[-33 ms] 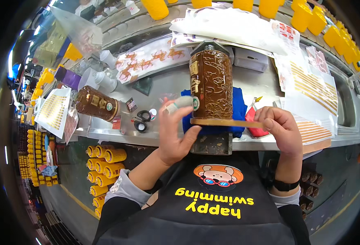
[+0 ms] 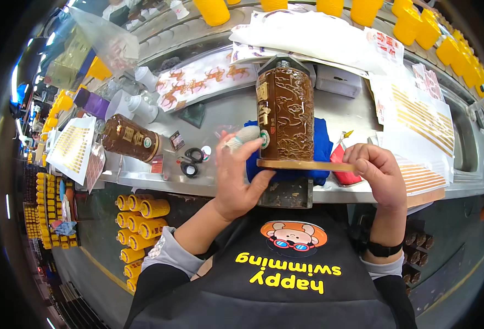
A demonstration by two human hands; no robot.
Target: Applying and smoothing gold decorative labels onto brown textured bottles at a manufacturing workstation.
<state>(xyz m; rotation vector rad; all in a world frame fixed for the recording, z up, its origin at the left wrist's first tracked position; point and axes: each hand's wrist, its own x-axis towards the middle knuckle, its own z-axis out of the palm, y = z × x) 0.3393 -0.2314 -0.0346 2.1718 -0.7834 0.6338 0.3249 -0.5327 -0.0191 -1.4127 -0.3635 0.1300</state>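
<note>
A brown bottle [image 2: 287, 118] with raised relief and gold characters lies on a blue cloth [image 2: 321, 145] over a dark holder [image 2: 286, 193], its base toward me. Along the base edge runs a gold-brown strip [image 2: 302, 164], whose right end sticks out past the bottle. My right hand [image 2: 381, 172] is closed, pinching that free end between thumb and forefinger. My left hand [image 2: 236, 175] grips the bottle's lower left edge. Its thumb presses near the strip's left end, and a forefinger in a grey finger cover [image 2: 248, 134] rests by the round green-and-white label.
Another brown bottle [image 2: 129, 138] lies at left, near black scissors [image 2: 191, 162]. Sheets of gold strips [image 2: 417, 120] spread at right beside a sink [image 2: 466, 142]. A red packet [image 2: 341, 164] sits close to my right hand. Yellow containers [image 2: 409, 27] line the far conveyor.
The yellow containers on the far conveyor have shifted slightly to the right. My left hand has edged a little to the right; my right hand stays put.
</note>
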